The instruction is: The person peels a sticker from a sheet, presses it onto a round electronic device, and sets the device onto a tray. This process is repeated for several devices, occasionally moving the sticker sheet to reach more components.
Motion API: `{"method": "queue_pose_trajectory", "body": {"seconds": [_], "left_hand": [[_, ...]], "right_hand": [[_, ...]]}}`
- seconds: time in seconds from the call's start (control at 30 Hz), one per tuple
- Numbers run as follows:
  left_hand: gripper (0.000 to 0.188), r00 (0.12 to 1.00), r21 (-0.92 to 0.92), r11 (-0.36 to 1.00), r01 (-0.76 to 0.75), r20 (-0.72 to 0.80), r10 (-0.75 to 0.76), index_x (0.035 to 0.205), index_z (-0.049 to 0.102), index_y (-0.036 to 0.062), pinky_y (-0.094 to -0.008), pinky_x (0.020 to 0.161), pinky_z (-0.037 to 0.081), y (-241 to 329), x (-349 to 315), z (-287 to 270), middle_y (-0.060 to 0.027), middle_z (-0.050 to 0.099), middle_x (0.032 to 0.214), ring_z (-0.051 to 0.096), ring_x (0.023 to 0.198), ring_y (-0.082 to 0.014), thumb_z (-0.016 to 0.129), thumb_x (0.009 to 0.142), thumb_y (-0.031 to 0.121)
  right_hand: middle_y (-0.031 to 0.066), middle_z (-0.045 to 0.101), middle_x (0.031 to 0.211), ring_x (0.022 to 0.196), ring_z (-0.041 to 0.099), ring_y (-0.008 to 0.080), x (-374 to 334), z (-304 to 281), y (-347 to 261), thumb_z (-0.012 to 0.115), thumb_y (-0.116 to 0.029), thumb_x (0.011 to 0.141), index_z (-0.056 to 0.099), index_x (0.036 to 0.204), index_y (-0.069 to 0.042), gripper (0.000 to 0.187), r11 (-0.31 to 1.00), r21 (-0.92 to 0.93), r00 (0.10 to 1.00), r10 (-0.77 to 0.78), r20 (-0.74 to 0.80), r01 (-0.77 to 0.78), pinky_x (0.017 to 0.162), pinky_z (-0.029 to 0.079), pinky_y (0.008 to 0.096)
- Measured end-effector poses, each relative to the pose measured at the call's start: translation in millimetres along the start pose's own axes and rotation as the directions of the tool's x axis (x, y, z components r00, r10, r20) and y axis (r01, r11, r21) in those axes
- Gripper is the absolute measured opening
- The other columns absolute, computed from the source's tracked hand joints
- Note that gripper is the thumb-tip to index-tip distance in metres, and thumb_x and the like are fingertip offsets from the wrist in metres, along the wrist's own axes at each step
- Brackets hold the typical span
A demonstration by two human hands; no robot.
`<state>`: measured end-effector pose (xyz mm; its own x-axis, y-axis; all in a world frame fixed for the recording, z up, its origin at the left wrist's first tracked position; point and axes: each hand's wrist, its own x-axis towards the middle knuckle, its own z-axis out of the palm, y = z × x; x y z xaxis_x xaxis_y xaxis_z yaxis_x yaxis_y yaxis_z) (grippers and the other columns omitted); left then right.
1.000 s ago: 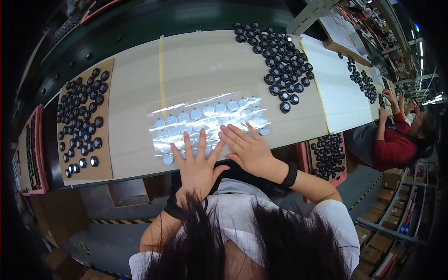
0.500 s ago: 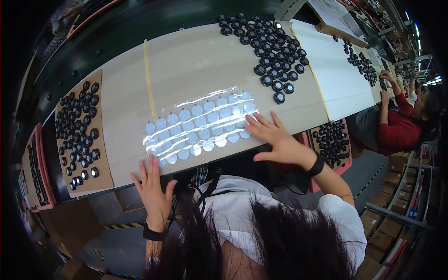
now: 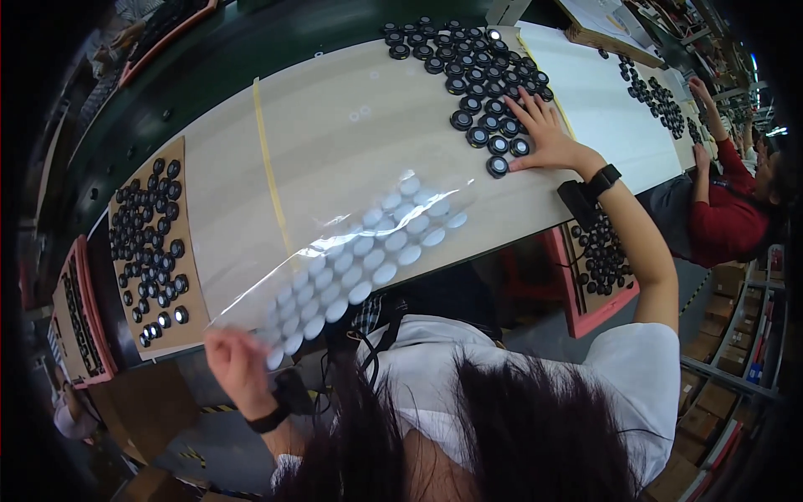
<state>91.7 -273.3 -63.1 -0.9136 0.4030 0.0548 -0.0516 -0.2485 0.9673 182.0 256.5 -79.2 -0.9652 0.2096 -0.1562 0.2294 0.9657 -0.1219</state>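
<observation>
A clear plastic sheet with rows of round pale stickers (image 3: 362, 246) lies aslant over the table, its left end raised. My left hand (image 3: 237, 368), a little blurred, is closed on that sheet's lower left corner at the front edge. Further right, my right hand (image 3: 554, 140) rests with fingers spread against a cluster of small black round parts with pale round tops (image 3: 478, 136). Its thumb reaches toward the nearest part, and its fingertips lie among the others. Whether it grasps any part is not visible.
At the left, a brown board (image 3: 186, 276) carries many more black parts. Yellow tape strips (image 3: 269, 167) cross the pale tabletop (image 3: 335, 142). A pink tray (image 3: 577, 314) of black parts sits below the right edge. A co-worker in a red top (image 3: 726, 219) works at the far right.
My left hand has closed on the sheet's corner and pulled it left and toward me, lifting and tilting it. My right hand has left the sheet and moved up and right onto the black parts.
</observation>
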Motion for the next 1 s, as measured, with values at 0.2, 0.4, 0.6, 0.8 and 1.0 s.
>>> {"method": "queue_pose_trajectory", "body": {"seconds": [0.2, 0.4, 0.6, 0.8, 1.0], "left_hand": [[0.008, 0.979, -0.197, 0.965, 0.171, -0.079, -0.189, 0.095, 0.044, 0.0055, -0.0211, 0.046, 0.042, 34.1, -9.1, -10.8, -0.008, 0.055, 0.072, 0.052, 0.052, -0.0124, 0.047, 0.089, 0.01], [0.011, 0.812, 0.131, 0.816, 0.563, -0.27, -0.517, 0.101, 0.046, 0.0089, -0.0174, 0.037, 0.033, 18.5, 3.1, -29.0, -0.0014, 0.052, 0.065, 0.046, 0.049, -0.0064, 0.044, 0.091, 0.013], [0.015, 0.8, 0.254, 0.765, 0.591, -0.3, -0.519, 0.104, 0.048, 0.0111, -0.0163, 0.034, 0.029, 11.4, 26.7, -28.5, 0.0011, 0.051, 0.062, 0.044, 0.048, -0.004, 0.043, 0.09, 0.013], [0.015, 0.802, 0.303, 0.745, 0.594, -0.294, -0.52, 0.103, 0.05, 0.0114, -0.0157, 0.032, 0.027, 18.3, 11.7, -66.7, 0.0015, 0.052, 0.062, 0.043, 0.045, -0.0026, 0.044, 0.09, 0.014], [0.014, 0.733, 0.375, 0.631, 0.679, -0.305, -0.608, 0.101, 0.051, 0.012, -0.016, 0.03, 0.026, 25.6, 21.1, -60.7, 0.0017, 0.051, 0.061, 0.04, 0.041, -0.0022, 0.044, 0.09, 0.014]], "right_hand": [[0.0184, 0.004, 0.144, 0.128, 0.004, 0.0486, 25.7, 19.0, -54.0, 0.062, -0.066, 0.061, 0.014, 0.14, -0.022, 0.102, 0.995, 0.037, 0.994, -0.089, -0.064, 0.092, 0.099, 0.008, 0.0615], [0.0191, 0.005, 0.144, 0.128, 0.004, 0.0484, 85.1, 23.3, -141.7, 0.051, -0.068, 0.07, 0.015, 0.14, -0.022, 0.091, 0.988, 0.027, 0.982, -0.151, -0.114, 0.155, 0.099, 0.007, 0.0617], [0.0166, 0.006, 0.145, 0.131, 0.004, 0.0421, 132.9, 7.7, -165.3, 0.047, -0.064, 0.075, 0.015, 0.14, -0.022, 0.083, 0.958, 0.034, 0.952, -0.28, -0.122, 0.286, 0.101, 0.005, 0.0598], [0.0122, 0.01, 0.145, 0.133, 0.004, 0.0358, 56.5, -6.9, -150.3, 0.047, -0.052, 0.081, 0.02, 0.139, -0.021, 0.071, 0.787, -0.119, 0.785, -0.615, -0.072, 0.605, 0.103, 0.004, 0.0569], [0.0101, 0.012, 0.145, 0.134, 0.007, 0.0323, 66.8, 15.0, -151.2, 0.043, -0.042, 0.087, 0.022, 0.138, -0.021, 0.058, 0.728, -0.137, 0.737, -0.676, 0.022, 0.672, 0.104, 0.006, 0.0563]]}}
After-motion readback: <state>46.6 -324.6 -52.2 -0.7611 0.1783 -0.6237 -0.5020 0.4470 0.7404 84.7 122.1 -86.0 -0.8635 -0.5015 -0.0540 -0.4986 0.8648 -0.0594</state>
